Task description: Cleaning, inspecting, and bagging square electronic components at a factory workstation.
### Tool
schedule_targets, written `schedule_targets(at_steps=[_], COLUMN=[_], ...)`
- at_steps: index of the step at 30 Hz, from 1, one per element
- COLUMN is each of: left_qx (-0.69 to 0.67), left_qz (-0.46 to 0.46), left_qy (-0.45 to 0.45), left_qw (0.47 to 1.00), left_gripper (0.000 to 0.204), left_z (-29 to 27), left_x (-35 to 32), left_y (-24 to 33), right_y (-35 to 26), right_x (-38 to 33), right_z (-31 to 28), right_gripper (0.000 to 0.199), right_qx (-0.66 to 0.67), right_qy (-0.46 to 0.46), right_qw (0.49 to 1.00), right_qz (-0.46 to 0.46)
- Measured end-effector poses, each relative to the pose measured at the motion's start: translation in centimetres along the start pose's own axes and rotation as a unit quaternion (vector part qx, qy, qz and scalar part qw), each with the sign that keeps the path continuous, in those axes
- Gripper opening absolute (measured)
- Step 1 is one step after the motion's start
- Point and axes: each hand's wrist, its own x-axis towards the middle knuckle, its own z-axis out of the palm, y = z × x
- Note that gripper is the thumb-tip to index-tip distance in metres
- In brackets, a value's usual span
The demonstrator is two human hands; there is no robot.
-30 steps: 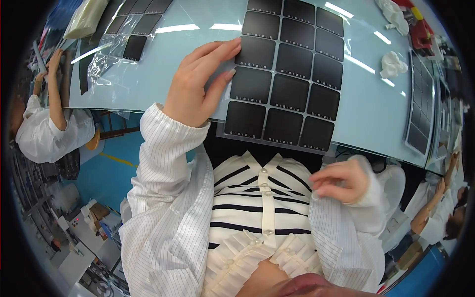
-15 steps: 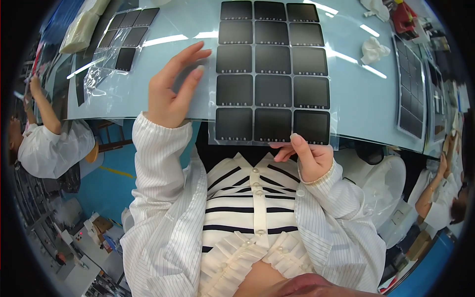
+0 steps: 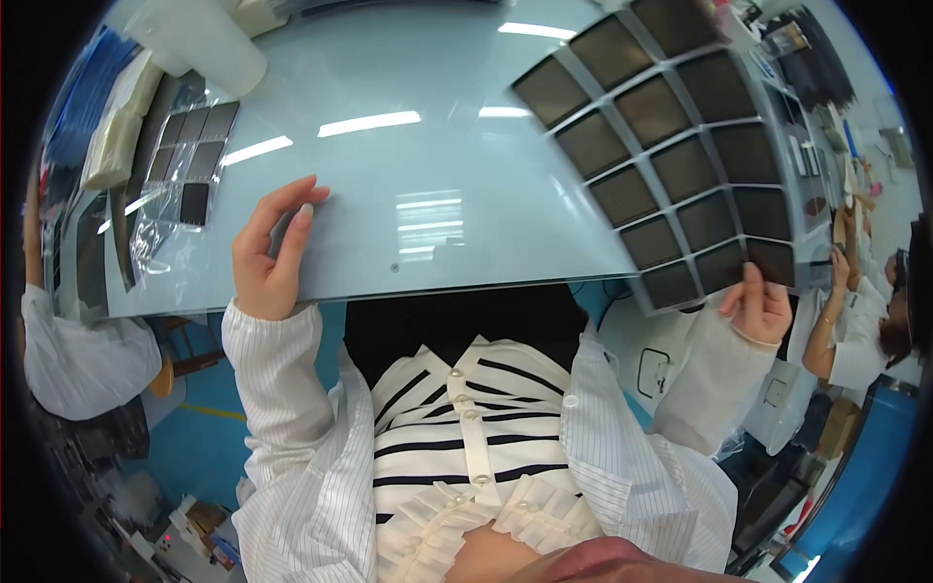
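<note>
A clear sheet of dark square panels [image 3: 682, 167], set in a grid, is lifted and tilted at the right side of the table. My right hand [image 3: 757, 305] pinches its near right corner between thumb and fingers. Over the left part of the glass-topped table [image 3: 360, 214], my left hand [image 3: 270, 257] holds nothing, with its thumb and fingers apart. A smaller sheet of dark squares in clear film [image 3: 197, 146] lies farther left, beyond that hand.
At the far left stand a frosted plastic container [image 3: 216, 49] and a cream stack [image 3: 119, 126]. A person in white [image 3: 83, 355] sits at the left; another person's arm [image 3: 826, 330] shows at the right. A chair [image 3: 190, 360] is beside the table's left end.
The sheet of dark panels has swung up and to the right in my right hand, baring the middle of the table. My left hand stays apart from it, fingers still spread.
</note>
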Motion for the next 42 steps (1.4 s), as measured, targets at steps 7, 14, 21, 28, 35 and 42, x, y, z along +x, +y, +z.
schedule_targets(at_steps=[7,14,21,28,35,42], left_qx=[0.010,0.013,0.019,0.054,0.048,0.053], left_qz=[0.024,0.013,0.014,0.044,0.066,0.093], left_qy=[-0.007,-0.006,-0.007,-0.019,-0.019,-0.013], left_qw=[1.000,1.000,1.000,0.997,0.996,0.994], left_gripper=[0.023,0.021,0.020,0.020,0.020,0.022], left_z=[0.0,0.1,0.2,0.2,0.2,0.1], left_x=[0.1,0.3,0.5,0.6,0.6,0.6], left_y=[0.1,0.1,0.5,0.7,0.8,0.7], right_y=[6.1,10.1,10.3,9.6,2.4,-8.4], right_x=[6.5,11.4,13.0,11.3,11.0,14.6], right_z=[-9.1,-10.4,-10.6,-9.1,-5.0,5.7], right_gripper=[0.018,0.033,0.031,0.086,0.066,0.030], right_qx=[0.032,0.002,0.029,-0.096,-0.405,-0.267], right_qy=[0.116,0.175,0.178,0.215,0.244,0.026], right_qw=[0.992,0.966,0.969,0.958,0.881,0.922], right_qz=[0.048,0.190,0.167,0.164,-0.008,-0.280])
